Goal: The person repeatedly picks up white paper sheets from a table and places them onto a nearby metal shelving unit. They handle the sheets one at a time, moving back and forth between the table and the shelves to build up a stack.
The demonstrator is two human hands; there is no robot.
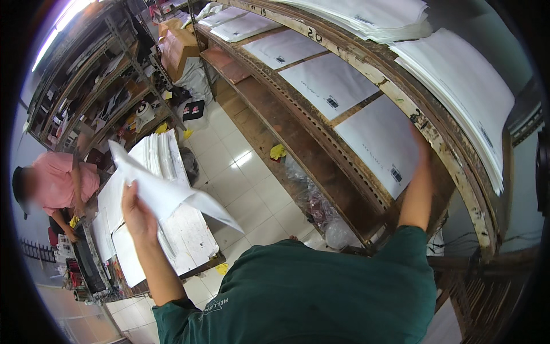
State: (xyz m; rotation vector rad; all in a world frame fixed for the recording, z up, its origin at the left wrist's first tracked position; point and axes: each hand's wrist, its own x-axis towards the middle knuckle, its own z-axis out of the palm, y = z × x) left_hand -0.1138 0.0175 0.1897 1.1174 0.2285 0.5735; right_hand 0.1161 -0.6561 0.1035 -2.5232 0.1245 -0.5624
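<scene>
My left hand (139, 212) is closed on a white sheet (163, 192), with the thumb lying over its near edge. The sheet is bent and hangs over a table with stacked white sheets. My right hand (421, 140) reaches into a shelf on the right, at the far edge of a printed white sheet (381, 146) with a small dark mark in its corner. That hand is blurred and its fingers are partly hidden behind the shelf's upper beam, so its grip does not show. Beyond lies another printed sheet (326, 85) on the same shelf.
Thick stacks of white sheets (458, 86) lie on the upper shelf (395, 94). At left stands the table (197, 243) with a paper pile (154, 155). A person in a pink shirt (63, 178) works beyond it. Plastic bags (315, 200) sit under the shelf, beside the tiled floor (246, 189).
</scene>
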